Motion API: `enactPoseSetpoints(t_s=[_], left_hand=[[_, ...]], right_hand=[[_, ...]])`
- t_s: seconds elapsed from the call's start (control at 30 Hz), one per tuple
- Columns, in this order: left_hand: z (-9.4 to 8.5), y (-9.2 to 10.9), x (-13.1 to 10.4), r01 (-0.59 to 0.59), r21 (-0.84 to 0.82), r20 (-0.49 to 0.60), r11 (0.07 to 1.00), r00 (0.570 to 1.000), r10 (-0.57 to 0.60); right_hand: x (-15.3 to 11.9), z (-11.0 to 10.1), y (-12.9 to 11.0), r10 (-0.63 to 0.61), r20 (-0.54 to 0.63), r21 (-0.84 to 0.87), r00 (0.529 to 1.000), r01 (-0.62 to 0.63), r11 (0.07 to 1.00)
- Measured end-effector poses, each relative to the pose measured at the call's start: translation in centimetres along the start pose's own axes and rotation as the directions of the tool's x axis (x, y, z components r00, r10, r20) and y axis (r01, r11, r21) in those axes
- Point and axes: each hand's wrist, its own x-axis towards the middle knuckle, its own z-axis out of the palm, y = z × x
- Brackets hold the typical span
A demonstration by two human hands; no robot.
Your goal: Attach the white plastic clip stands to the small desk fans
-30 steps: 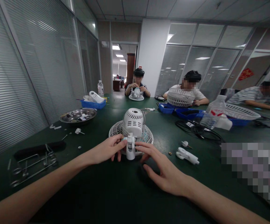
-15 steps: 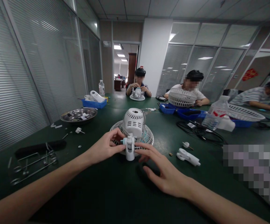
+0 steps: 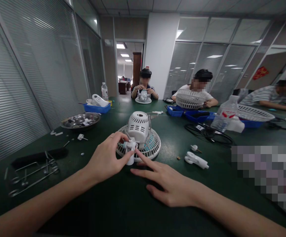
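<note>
A white motor housing [image 3: 138,126] with slotted vents stands on a round white fan grille [image 3: 155,144] in the middle of the green table. At its near side is a white joint piece [image 3: 130,158] with a pale blue knob. My left hand [image 3: 108,154] grips this joint piece between thumb and fingers. My right hand [image 3: 167,186] is spread, its index fingertip at the right side of the joint and its other fingers apart over the table. Right of it lie a white arm-shaped part [image 3: 196,160] and a small brass ring [image 3: 178,158].
Left are a metal bowl [image 3: 80,121] of small parts, a blue tray [image 3: 97,108] and a wire stand with black foam [image 3: 39,157]. Right are black cables [image 3: 207,133], a plastic bottle [image 3: 225,113] and more blue trays [image 3: 174,111]. Several people sit around the far side.
The joint piece has tilted and shifted slightly left with my left hand. My right fingers have spread, the index reaching toward the joint. The whole view has shifted a little.
</note>
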Motion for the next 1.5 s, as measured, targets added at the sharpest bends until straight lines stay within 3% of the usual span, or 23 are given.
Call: enactPoseSetpoints(t_s=[0.17,0.3,0.53,0.97,1.2,1.33,1.5], left_hand=[[-0.5,-1.1,0.8,0.134,0.146,-0.008,0.980,0.991,-0.134],[-0.8,-3.3,2.1,0.201,0.203,-0.050,0.958,0.979,-0.195],[-0.2,-6.4,3.4,0.168,-0.029,-0.064,0.985,0.983,-0.170],[0.4,-7.0,3.4,0.083,-0.189,-0.110,0.978,0.988,-0.105],[1.0,-7.3,3.5,0.127,-0.178,-0.132,0.976,0.980,-0.151],[1.2,-8.7,4.1,0.123,-0.300,-0.061,0.946,0.987,-0.148],[1.4,-9.7,4.7,0.116,-0.509,-0.065,0.853,0.983,-0.172]], right_hand=[[0.0,-0.1,-0.1,0.000,0.004,-0.030,1.000,0.000,1.000],[0.0,-0.2,-0.3,0.018,0.016,-0.046,1.000,-0.017,0.999],[0.1,-0.2,-0.3,0.020,0.024,0.003,1.000,-0.020,1.000],[0.3,-0.5,-0.6,0.054,0.036,0.022,0.998,-0.055,0.998],[0.2,-0.6,-0.7,0.057,0.053,0.009,0.997,-0.058,0.998],[0.2,-0.6,-0.7,0.053,0.045,0.019,0.998,-0.054,0.998],[0.1,-0.6,-0.7,0.058,0.036,0.050,0.998,-0.060,0.997]])
